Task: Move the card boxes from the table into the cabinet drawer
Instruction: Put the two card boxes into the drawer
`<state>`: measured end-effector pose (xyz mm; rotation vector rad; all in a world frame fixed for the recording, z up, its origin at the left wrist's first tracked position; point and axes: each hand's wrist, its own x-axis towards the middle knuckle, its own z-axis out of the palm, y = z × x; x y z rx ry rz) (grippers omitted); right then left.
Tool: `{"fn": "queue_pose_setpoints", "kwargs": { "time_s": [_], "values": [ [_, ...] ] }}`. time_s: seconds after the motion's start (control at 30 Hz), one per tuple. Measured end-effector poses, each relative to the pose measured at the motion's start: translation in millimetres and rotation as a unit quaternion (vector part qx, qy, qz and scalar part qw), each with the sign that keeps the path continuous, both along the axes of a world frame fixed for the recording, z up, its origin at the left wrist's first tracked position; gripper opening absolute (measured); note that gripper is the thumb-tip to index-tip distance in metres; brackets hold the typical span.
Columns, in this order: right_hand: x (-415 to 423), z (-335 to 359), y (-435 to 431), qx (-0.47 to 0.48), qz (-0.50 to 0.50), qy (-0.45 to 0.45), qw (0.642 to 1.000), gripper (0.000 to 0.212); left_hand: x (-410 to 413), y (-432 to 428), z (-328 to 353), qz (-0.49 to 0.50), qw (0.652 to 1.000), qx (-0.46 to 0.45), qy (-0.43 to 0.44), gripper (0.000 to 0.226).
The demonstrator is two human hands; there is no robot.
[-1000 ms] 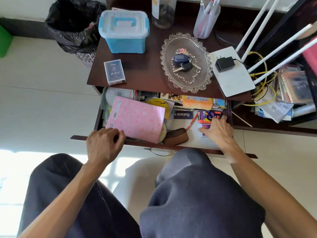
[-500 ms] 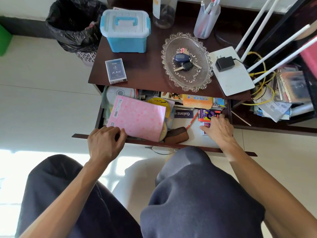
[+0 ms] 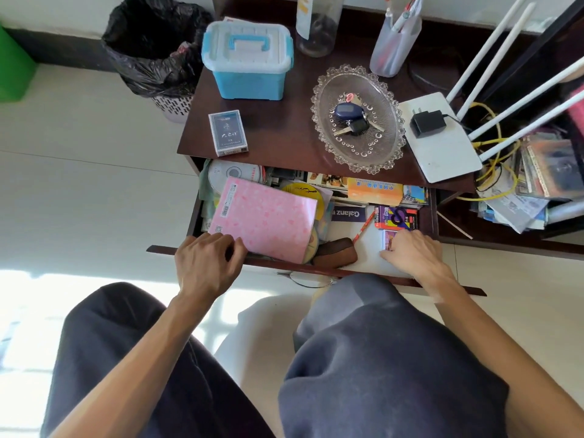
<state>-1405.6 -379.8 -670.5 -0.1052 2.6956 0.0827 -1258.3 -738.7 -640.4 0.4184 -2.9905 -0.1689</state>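
Observation:
One dark blue card box (image 3: 228,132) lies on the brown cabinet top near its front left corner, untouched. Below it the drawer (image 3: 316,269) stands pulled out. A colourful card box (image 3: 396,217) lies at the drawer's right side, and a small purple card box (image 3: 389,239) lies just in front of it. My right hand (image 3: 414,254) rests flat inside the drawer with fingers apart, its fingertips covering part of the purple box. My left hand (image 3: 207,263) curls over the drawer's front edge at the left, thumb against a pink notebook (image 3: 265,218).
The drawer also holds discs, booklets, a pencil and a brown case (image 3: 336,251). On top stand a blue storage box (image 3: 248,60), a glass dish with keys (image 3: 357,118), a pen cup (image 3: 393,42) and a white router (image 3: 439,137). A black-lined bin (image 3: 155,49) stands at the left. My knees are below the drawer.
My right hand has drawn back slightly toward the drawer front, uncovering more of the purple card box. The left hand stays on the drawer edge.

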Motion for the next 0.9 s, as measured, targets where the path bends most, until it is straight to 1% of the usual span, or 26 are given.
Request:
{"fn": "queue_pose_setpoints", "kwargs": {
  "time_s": [0.03, 0.1, 0.13, 0.2, 0.23, 0.3, 0.33, 0.4, 0.5, 0.57, 0.6, 0.67, 0.77, 0.9],
  "values": [
    [-1, 8, -7, -0.032, 0.017, 0.007, 0.999, 0.027, -1, 0, 0, -0.003, 1.000, 0.001, -0.002, 0.049],
    [-6, 31, -34, -0.131, 0.064, 0.036, 0.989, 0.023, 0, 0, 1, -0.006, 1.000, 0.006, -0.009, 0.049],
    [-9, 45, -50, -0.195, 0.090, 0.061, 0.975, 0.023, -1, 0, 1, -0.010, 1.000, 0.007, -0.012, 0.049],
    [-16, 73, -89, -0.309, 0.157, 0.102, 0.933, 0.025, 0, 0, 2, -0.016, 1.000, 0.011, -0.020, 0.048],
    [-22, 85, -110, -0.346, 0.190, 0.112, 0.912, 0.024, 0, -1, 1, -0.016, 0.999, 0.015, -0.024, 0.047],
    [-37, 105, -153, -0.379, 0.243, 0.111, 0.886, 0.025, 1, -2, 0, -0.012, 0.999, 0.021, -0.023, 0.046],
    [-47, 114, -175, -0.377, 0.268, 0.105, 0.880, 0.027, 1, -2, -1, -0.010, 1.000, 0.022, -0.016, 0.045],
    [-69, 128, -218, -0.342, 0.324, 0.079, 0.879, 0.035, 0, -3, -1, -0.006, 1.000, 0.025, -0.009, 0.043],
    [-93, 141, -274, -0.262, 0.392, 0.044, 0.881, 0.064, -2, -3, -1, 0.002, 1.000, 0.028, 0.004, 0.041],
    [-102, 142, -299, -0.226, 0.411, 0.026, 0.883, 0.083, -1, -4, 1, 0.008, 0.999, 0.029, 0.015, 0.040],
    [-105, 140, -308, -0.213, 0.416, 0.014, 0.884, 0.088, -1, -4, 1, 0.009, 0.999, 0.030, 0.015, 0.040],
    [-109, 134, -319, -0.186, 0.423, -0.010, 0.887, 0.091, 0, -4, 1, 0.008, 0.999, 0.032, 0.014, 0.040],
    [-113, 128, -329, -0.150, 0.421, -0.043, 0.894, 0.086, 0, -5, -1, 0.007, 0.999, 0.033, 0.005, 0.041],
    [-114, 124, -336, -0.138, 0.420, -0.023, 0.897, 0.073, 1, -5, -2, 0.004, 1.000, 0.030, 0.007, 0.041]
  ]
}}
